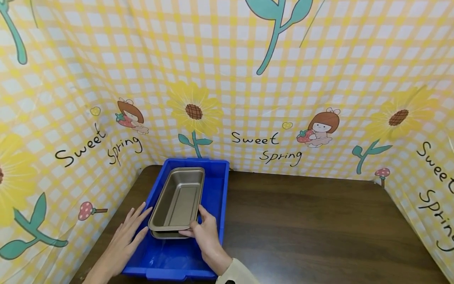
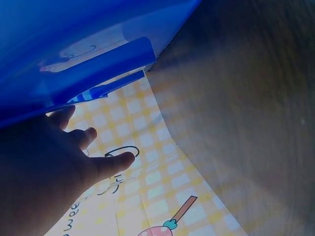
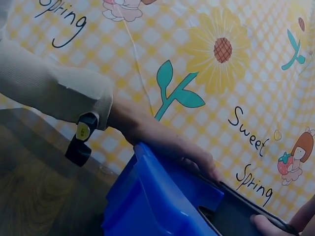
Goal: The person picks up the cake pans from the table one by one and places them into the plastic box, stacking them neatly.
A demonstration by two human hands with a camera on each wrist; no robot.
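Note:
Inside a blue plastic bin [image 1: 163, 273], a bronze-coloured loaf pan [image 1: 182, 201] sits over a second loaf pan [image 1: 166, 235], of which only the near edge shows. My right hand [image 1: 210, 234] pinches the near right corner of the upper pan. At the bin's left rim is my left hand [image 1: 127, 238], its fingers spread and fairly straight, close to the pan's near left corner. Whether it touches the rim is unclear. The left wrist view shows this hand [image 2: 81, 152] as a dark shape beneath the blue bin wall [image 2: 93, 29].
A dark wooden table [image 1: 301, 225] extends to the right of the bin. Yellow checked cloth [image 1: 241, 98] printed with sunflowers hangs behind it and along both sides. In the right wrist view, a small dark device [image 3: 81, 142] is strapped to the left wrist.

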